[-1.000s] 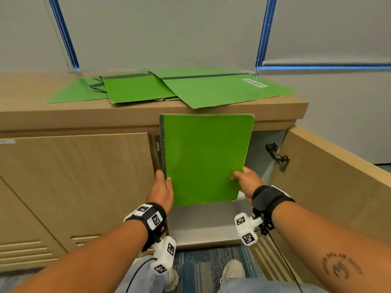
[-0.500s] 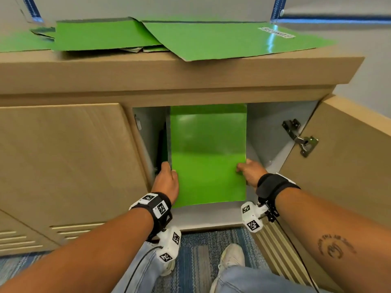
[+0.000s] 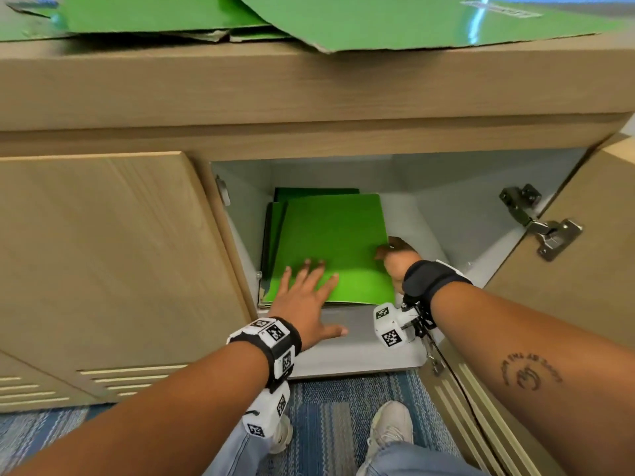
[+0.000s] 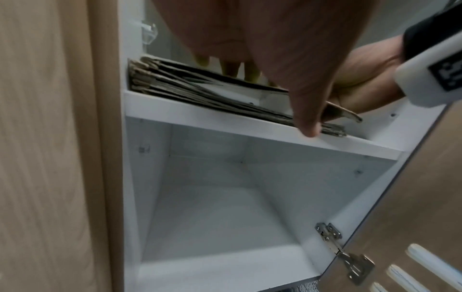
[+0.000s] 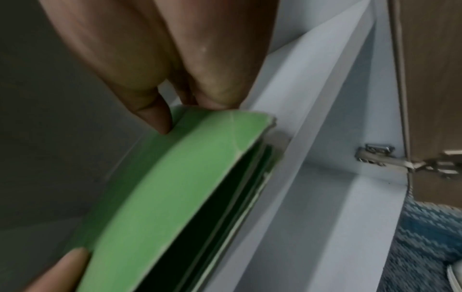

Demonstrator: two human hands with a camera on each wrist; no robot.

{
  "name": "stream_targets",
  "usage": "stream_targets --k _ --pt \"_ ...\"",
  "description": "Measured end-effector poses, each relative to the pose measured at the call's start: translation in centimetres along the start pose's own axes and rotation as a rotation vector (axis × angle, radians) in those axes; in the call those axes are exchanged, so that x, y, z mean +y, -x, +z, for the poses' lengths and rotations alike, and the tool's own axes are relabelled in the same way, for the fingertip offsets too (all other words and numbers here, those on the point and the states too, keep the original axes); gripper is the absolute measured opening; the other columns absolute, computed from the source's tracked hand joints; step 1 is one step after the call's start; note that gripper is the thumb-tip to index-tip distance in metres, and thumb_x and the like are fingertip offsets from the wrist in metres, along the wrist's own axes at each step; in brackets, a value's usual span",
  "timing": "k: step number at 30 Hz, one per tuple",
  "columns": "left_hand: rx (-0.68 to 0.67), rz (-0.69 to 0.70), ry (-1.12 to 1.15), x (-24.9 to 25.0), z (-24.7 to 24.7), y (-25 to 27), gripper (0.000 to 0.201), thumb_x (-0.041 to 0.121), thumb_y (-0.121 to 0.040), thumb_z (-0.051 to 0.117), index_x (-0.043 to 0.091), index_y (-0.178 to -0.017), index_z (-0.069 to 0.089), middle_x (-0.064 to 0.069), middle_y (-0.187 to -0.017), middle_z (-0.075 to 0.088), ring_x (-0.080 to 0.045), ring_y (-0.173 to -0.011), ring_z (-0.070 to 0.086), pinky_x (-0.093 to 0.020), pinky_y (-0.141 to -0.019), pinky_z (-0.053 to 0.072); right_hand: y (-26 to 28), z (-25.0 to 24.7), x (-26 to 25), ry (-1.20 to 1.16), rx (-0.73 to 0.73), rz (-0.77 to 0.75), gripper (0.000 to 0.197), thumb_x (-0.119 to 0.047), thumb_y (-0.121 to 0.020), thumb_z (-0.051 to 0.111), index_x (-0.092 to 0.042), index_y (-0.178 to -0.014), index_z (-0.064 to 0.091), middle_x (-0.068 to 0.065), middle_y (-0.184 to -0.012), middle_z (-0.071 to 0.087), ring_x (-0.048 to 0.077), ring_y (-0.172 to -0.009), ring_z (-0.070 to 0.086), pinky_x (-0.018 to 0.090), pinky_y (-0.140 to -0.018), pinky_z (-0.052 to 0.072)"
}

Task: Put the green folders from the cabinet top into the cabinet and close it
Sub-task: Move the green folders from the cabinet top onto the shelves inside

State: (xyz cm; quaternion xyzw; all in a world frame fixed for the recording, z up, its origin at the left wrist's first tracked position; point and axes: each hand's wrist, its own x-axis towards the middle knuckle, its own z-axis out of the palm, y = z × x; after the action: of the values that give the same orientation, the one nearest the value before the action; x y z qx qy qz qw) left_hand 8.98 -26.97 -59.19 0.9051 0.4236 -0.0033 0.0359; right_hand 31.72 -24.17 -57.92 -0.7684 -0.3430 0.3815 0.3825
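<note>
From the head view, my left hand (image 3: 302,300) lies flat, fingers spread, on the top green folder (image 3: 330,245), which rests on the stack on the cabinet shelf (image 3: 360,352), while more green folders (image 3: 395,22) wait on the cabinet top (image 3: 309,84). My left wrist view shows the stack's frayed card edges (image 4: 200,87) on the shelf. In my right wrist view my right hand's fingers (image 5: 155,114) pinch the folder's glossy, creased edge; it looks light, thin and bendy, best held by its edges.

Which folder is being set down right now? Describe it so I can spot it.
Look inside the open cabinet, on its white shelf. A stack of green folders lies there; it is the top folder, brighter than those beneath, with the left hand flat on it and the right hand holding its right edge.
</note>
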Motion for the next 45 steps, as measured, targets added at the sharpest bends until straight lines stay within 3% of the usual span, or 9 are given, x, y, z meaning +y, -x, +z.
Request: stream_targets --k 3,6,9,12,18,24,29,39,45 --pt "-0.035 -0.007 0.038 -0.7 0.9 -0.5 0.087 0.06 -0.085 0.054 0.033 -0.152 0.006 0.003 -0.162 0.001 -0.021 -0.149 -0.004 -0.051 -0.118 -0.005 -0.8 0.6 -0.5 0.101 0.015 0.005 0.057 -0.008 -0.087 0.062 -0.004 -0.14 0.042 0.016 -0.132 0.055 0.034 -0.118 0.056 0.035 -0.097 0.047" --pt "-0.027 -0.007 0.048 -1.3 1.1 -0.7 0.074 0.049 -0.092 0.051 0.034 -0.152 0.009 0.005 -0.162 0.002 -0.02 -0.149 -0.001 -0.051 -0.119 0.0 -1.1 0.8 -0.7 0.215 0.022 -0.049 0.048 -0.013 -0.08 0.066 -0.007 -0.126 0.057 0.016 -0.125 0.062 0.033 -0.11 0.061 0.035 -0.092 0.051" --pt "-0.015 -0.011 0.058 -2.2 1.2 -0.9 0.064 0.048 -0.095 0.045 0.036 -0.151 0.014 0.005 -0.162 0.005 -0.02 -0.149 0.0 -0.05 -0.119 -0.001 -2.2 0.8 -0.1 0.326 -0.018 -0.053 0.05 -0.029 -0.066 0.065 -0.019 -0.115 0.066 0.012 -0.119 0.066 0.033 -0.105 0.064 0.04 -0.094 0.052" --pt "-0.034 -0.015 0.065 -2.7 1.1 -1.0 0.059 0.047 -0.096 0.042 0.038 -0.149 0.019 0.004 -0.161 0.008 -0.021 -0.149 0.001 -0.051 -0.118 -0.003 -2.2 1.0 0.0 0.397 -0.066 -0.069 0.046 -0.022 -0.077 0.07 -0.014 -0.121 0.064 0.013 -0.125 0.064 0.031 -0.111 0.061 0.039 -0.097 0.05" --pt "-0.073 -0.035 0.102 -2.8 1.0 -1.2 0.057 0.045 -0.095 0.047 0.04 -0.148 0.026 0.005 -0.161 0.01 -0.021 -0.149 0.002 -0.051 -0.117 -0.005 -1.9 1.6 0.5 0.558 -0.023 -0.014 0.085 -0.032 -0.072 0.078 -0.011 -0.142 0.035 0.015 -0.144 0.037 0.035 -0.128 0.047 0.04 -0.105 0.043" --pt "-0.023 -0.019 0.14 -2.4 -0.6 -0.6 0.067 0.048 -0.091 0.053 0.038 -0.15 0.021 0.003 -0.161 0.012 -0.018 -0.149 0.002 -0.047 -0.118 -0.004 -0.2 1.4 -0.7 0.439 0.049 -0.055 0.068 -0.028 -0.078 0.071 -0.011 -0.136 0.042 0.018 -0.136 0.044 0.037 -0.119 0.053 0.041 -0.101 0.046" --pt "0.109 0.02 0.227 -0.8 -5.6 0.6 0.067 0.045 -0.092 0.055 0.032 -0.15 0.024 0.001 -0.158 0.022 -0.016 -0.148 0.012 -0.04 -0.12 0.009 4.3 0.0 -4.1 0.226 0.098 -0.241 0.045 -0.019 -0.082 0.068 -0.012 -0.124 0.057 0.012 -0.124 0.06 0.032 -0.111 0.059 0.033 -0.093 0.049" --pt "0.512 0.223 0.235 4.3 -22.1 6.5 0.054 0.043 -0.094 0.049 0.027 -0.144 0.036 0.004 -0.148 0.034 -0.014 -0.136 0.033 -0.032 -0.114 0.03 18.4 -6.2 -14.2 -0.114 0.091 -0.448 0.014 -0.015 -0.087 0.062 -0.007 -0.098 0.065 0.008 -0.094 0.068 0.026 -0.091 0.063 0.044 -0.088 0.052" --pt "0.697 0.215 0.142 6.9 -30.4 9.4 0.033 0.042 -0.093 0.048 0.026 -0.122 0.052 0.005 -0.117 0.048 -0.011 -0.106 0.047 -0.023 -0.089 0.04 24.6 -9.3 -18.9 -0.056 0.105 -0.536 0.014 -0.016 -0.089 0.056 -0.019 -0.078 0.064 -0.001 -0.085 0.067 0.02 -0.086 0.063 0.041 -0.085 0.052"
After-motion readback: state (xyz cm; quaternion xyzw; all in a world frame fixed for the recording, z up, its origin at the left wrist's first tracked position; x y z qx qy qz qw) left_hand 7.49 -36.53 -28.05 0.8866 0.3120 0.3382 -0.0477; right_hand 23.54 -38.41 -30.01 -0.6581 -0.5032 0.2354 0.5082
